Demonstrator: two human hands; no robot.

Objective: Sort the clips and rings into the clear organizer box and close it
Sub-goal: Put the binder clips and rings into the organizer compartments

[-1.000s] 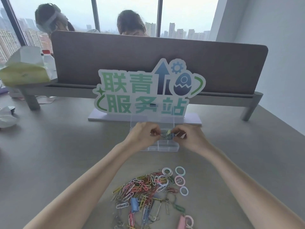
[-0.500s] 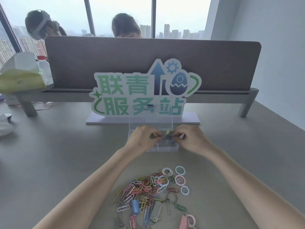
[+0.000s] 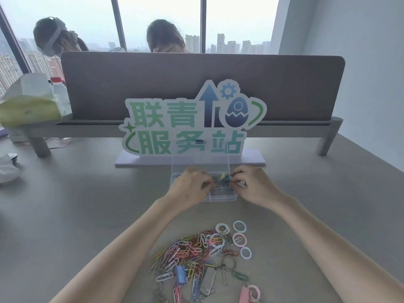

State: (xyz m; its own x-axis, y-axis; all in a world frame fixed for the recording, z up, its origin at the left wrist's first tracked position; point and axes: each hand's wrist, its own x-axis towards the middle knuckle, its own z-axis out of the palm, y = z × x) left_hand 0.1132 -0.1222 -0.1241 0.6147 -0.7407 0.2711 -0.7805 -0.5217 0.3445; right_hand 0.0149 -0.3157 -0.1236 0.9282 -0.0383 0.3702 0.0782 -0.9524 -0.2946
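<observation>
1. Clear organizer box (image 3: 220,196): on the grey tabletop (image 3: 87,215), just in front of the green-lettered sign (image 3: 185,125); lid (image 3: 200,162) upright, open.
2. Left hand (image 3: 192,184): over the box, fingers curled, pinching a small bunch of clips (image 3: 220,181).
3. Right hand (image 3: 251,184): opposite, fingers curled, pinching the same bunch from the other side, above the box's compartments.
4. Loose pile of coloured paper clips (image 3: 188,254): near edge of tabletop, well apart from the box.
5. Pastel rings (image 3: 239,237): beside the pile, to its right.
6. Brown desk divider (image 3: 196,84): behind the sign.
</observation>
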